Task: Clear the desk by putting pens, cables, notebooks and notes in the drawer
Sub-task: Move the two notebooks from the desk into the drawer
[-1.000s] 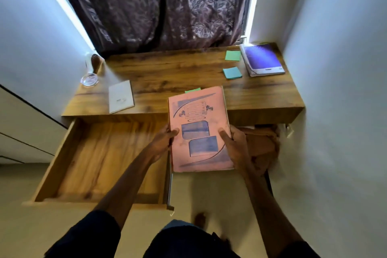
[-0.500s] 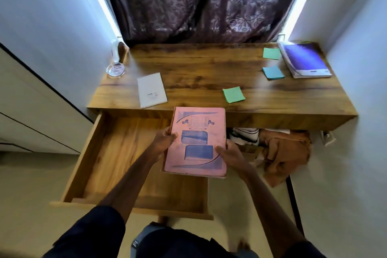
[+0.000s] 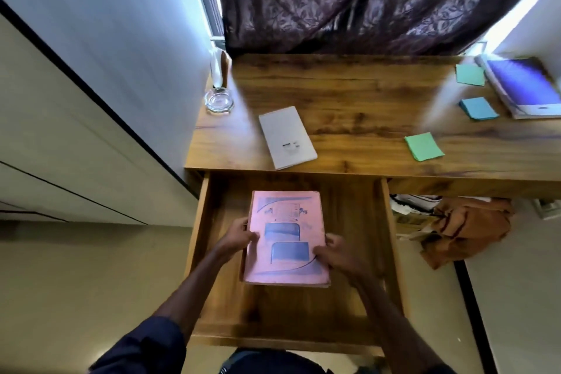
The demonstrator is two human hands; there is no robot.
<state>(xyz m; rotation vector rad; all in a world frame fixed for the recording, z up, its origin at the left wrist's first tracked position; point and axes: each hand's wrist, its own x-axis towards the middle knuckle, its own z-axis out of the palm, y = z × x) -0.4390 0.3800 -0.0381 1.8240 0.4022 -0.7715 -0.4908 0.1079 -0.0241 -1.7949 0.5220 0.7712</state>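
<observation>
Since a second ago the pink notebook (image 3: 287, 237) has been travelling off the counter (image 3: 349, 118) and down over the open drawer (image 3: 391, 252). Now it is lying low inside the drawer, in the centre of the frame. My left hand (image 3: 238, 238) is gripping its left edge, thumb on the cover. My right hand (image 3: 337, 255) is clamping the right edge the same way, with fingers curling underneath. The picture is smearing a little, so I am only guessing that the book is not quite resting on the drawer floor yet.

What I am worrying about is my fingers: if I let the book drop while they are under it, they are going to get pinched, or the book is going to land crooked. It is also sitting mid-drawer, which may be stealing room from what is waiting on the counter: the white booklet (image 3: 287, 141) at upper centre, the green note (image 3: 424, 146), the blue note (image 3: 478, 108), another green note (image 3: 470, 74) and the purple notebook (image 3: 522, 85) at upper right.

The pink notebook is looking faded and well used. It has a soft cover with two blue panels and blue curved lines, and fairly thick pages that are fraying slightly at the lower right corner.
</observation>
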